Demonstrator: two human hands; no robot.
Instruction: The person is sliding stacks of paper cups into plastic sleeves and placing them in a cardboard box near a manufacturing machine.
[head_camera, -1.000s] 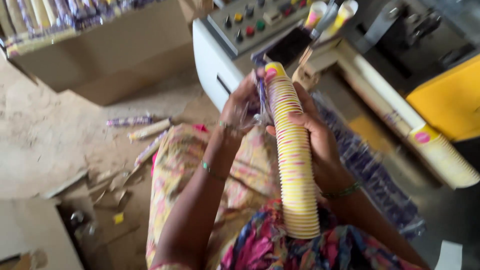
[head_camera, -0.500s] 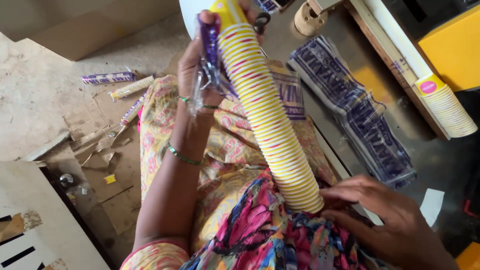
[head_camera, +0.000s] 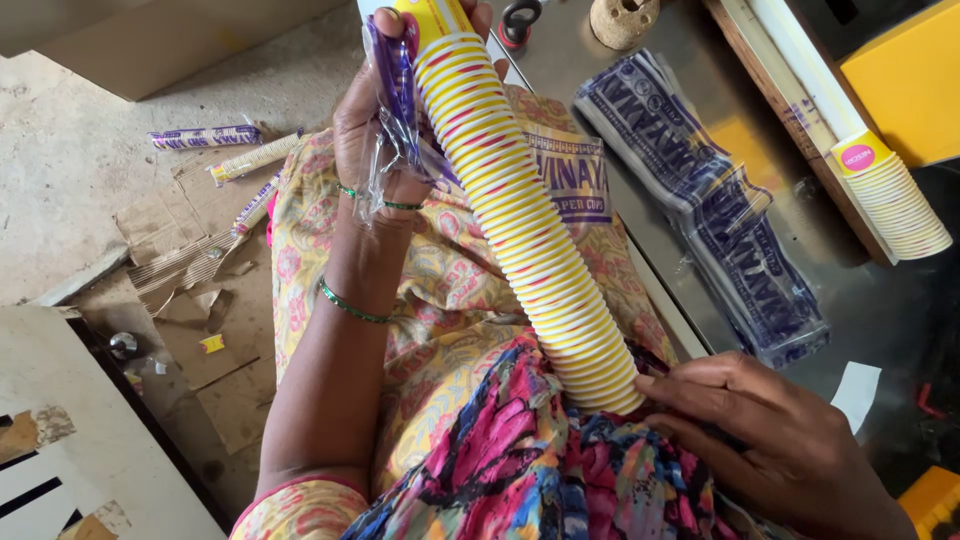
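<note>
Head view: a cup stack is being gripped with a plastic sleeve by the left hand, its base steadied by the closed right hand, sleeve not yet drawn over.

A pile of purple printed sleeves lies flat on the steel table. Right of the pile, a short cup stack rests on its side against a wooden rail. Above the pile stand a twine spool and scissors. Far left of the pile, on the floor, lie packed cup rolls and cardboard scraps.
</note>
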